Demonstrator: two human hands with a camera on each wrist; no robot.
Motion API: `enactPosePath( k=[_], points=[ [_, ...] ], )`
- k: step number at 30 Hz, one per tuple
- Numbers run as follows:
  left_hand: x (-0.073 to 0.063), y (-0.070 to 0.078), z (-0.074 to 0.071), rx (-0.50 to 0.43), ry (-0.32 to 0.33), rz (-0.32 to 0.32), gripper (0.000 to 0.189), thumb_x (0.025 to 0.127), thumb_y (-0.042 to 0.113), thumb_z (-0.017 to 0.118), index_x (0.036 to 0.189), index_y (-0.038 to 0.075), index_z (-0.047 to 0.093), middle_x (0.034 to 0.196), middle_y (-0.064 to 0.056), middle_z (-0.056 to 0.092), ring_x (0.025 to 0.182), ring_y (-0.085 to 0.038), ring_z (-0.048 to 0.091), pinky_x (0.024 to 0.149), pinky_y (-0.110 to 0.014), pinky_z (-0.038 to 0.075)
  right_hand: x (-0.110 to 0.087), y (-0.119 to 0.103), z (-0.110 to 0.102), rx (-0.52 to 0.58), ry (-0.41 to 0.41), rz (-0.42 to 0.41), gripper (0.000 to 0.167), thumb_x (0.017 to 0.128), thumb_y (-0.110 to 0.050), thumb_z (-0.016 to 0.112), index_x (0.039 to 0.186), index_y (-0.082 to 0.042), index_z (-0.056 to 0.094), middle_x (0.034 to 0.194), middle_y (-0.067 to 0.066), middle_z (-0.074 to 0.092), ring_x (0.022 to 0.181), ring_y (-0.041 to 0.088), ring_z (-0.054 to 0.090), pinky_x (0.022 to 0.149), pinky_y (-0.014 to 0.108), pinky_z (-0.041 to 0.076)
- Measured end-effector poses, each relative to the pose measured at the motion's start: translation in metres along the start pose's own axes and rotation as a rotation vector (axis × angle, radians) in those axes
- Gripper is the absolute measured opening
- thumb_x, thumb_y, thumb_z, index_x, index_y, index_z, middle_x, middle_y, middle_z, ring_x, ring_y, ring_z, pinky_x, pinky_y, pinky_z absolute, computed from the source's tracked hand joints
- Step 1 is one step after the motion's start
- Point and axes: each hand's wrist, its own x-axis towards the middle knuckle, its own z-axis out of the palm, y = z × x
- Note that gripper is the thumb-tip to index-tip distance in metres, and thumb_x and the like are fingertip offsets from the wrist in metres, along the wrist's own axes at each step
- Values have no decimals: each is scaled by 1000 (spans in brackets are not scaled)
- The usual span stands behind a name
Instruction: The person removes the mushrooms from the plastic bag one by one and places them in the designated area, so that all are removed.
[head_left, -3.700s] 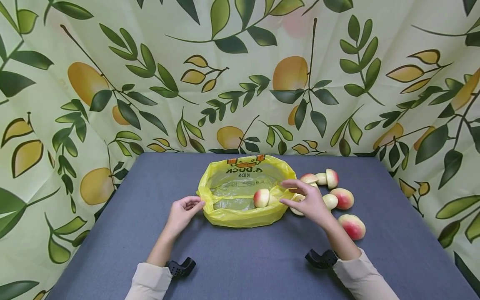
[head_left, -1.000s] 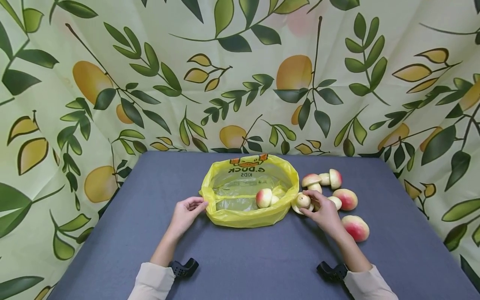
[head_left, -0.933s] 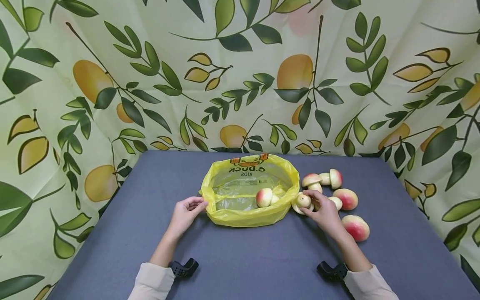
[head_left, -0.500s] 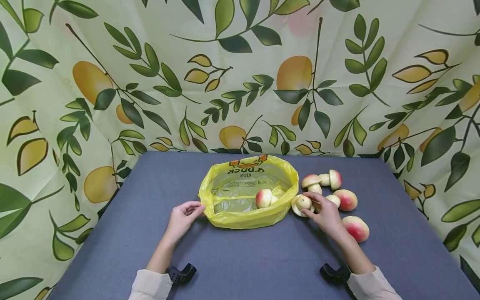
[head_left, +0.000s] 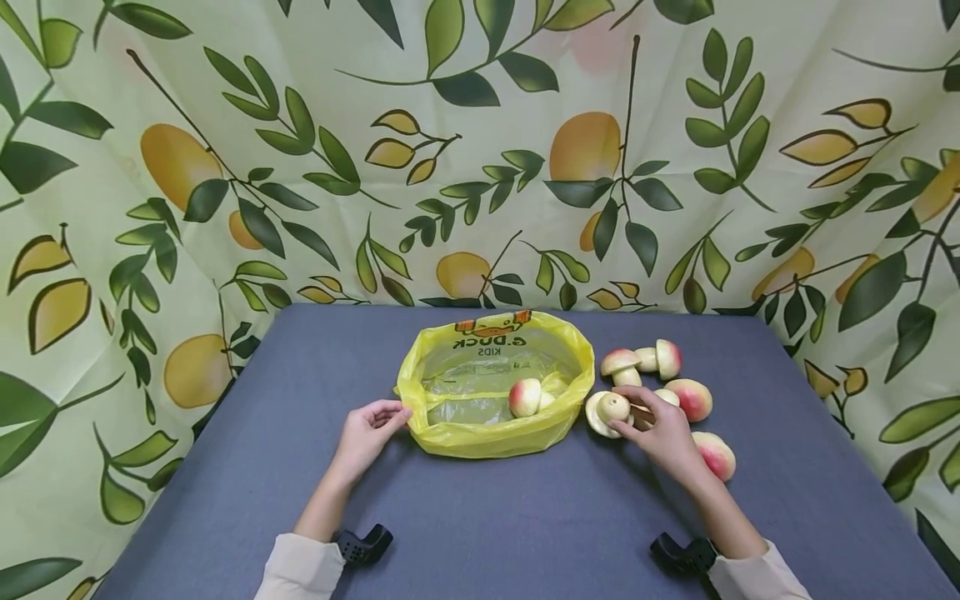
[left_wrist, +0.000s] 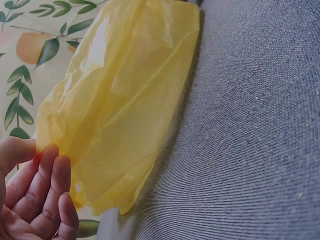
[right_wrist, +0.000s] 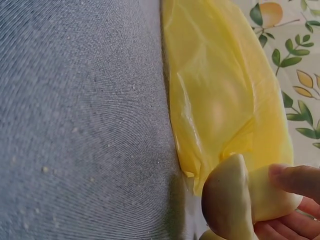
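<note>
At the left end of a yellow plastic bag (head_left: pixel 480 442), my left hand (head_left: pixel 367 433) pinches the rim between thumb and fingers; the left wrist view shows the thumb and fingertips on the thin film (left_wrist: pixel 120 115). My right hand (head_left: pixel 666 433) holds a mushroom (head_left: pixel 600 414) by its pale stem, just right of the bag. The stem points up and the cap faces down. In the right wrist view the mushroom's rounded cap (right_wrist: pixel 225 200) shows beside the bag wall. Inside the wide-mouthed bag, toward its right end, lies another mushroom (head_left: pixel 525 397) with a red and cream cap.
Several more mushrooms lie right of the bag, among them an upright one (head_left: pixel 621 364), one on its side (head_left: pixel 666 360), and two with red caps outward, a middle one (head_left: pixel 692 401) and a nearer one (head_left: pixel 716 456). A leaf-patterned cloth (head_left: pixel 480 167) hangs behind the grey-blue table (head_left: pixel 480 525).
My right hand has left the bag's right rim and taken hold of the mushroom by its stem. That mushroom has shifted slightly right, away from the bag. My left hand stays at the rim.
</note>
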Motion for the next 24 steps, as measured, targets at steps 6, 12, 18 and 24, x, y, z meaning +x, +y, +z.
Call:
enactPosePath(
  k=[6, 12, 18, 24],
  points=[
    [0, -2, 0, -8, 4, -2, 20, 88, 7, 68, 99, -10, 67, 82, -10, 73, 69, -4, 67, 69, -20, 54, -2, 0, -1, 11, 2, 3, 44, 69, 0, 83, 109, 1, 65, 100, 20, 71, 89, -20, 53, 74, 4, 49],
    [1, -4, 1, -1, 2, -2, 20, 88, 7, 68, 99, -9, 67, 83, -11, 73, 69, -5, 67, 69, -20, 55, -2, 1, -2, 33, 18, -6, 44, 67, 7, 81, 107, 6, 64, 99, 24, 70, 88, -21, 53, 74, 1, 48],
    [1, -5, 1, -5, 1, -15, 19, 88, 6, 68, 99, -9, 67, 84, -13, 72, 70, -8, 68, 70, -22, 55, -2, -2, -6, 52, 19, 0, 45, 69, 5, 81, 110, 7, 63, 102, 25, 69, 91, -23, 51, 76, -1, 45],
    [2, -4, 1, -5, 5, -19, 18, 88, 6, 68, 99, -9, 67, 83, -11, 72, 71, -8, 68, 70, -22, 55, -1, -6, -11, 41, 8, 22, 45, 71, 1, 81, 112, 5, 63, 105, 24, 68, 93, -24, 49, 78, -2, 44]
  ],
)
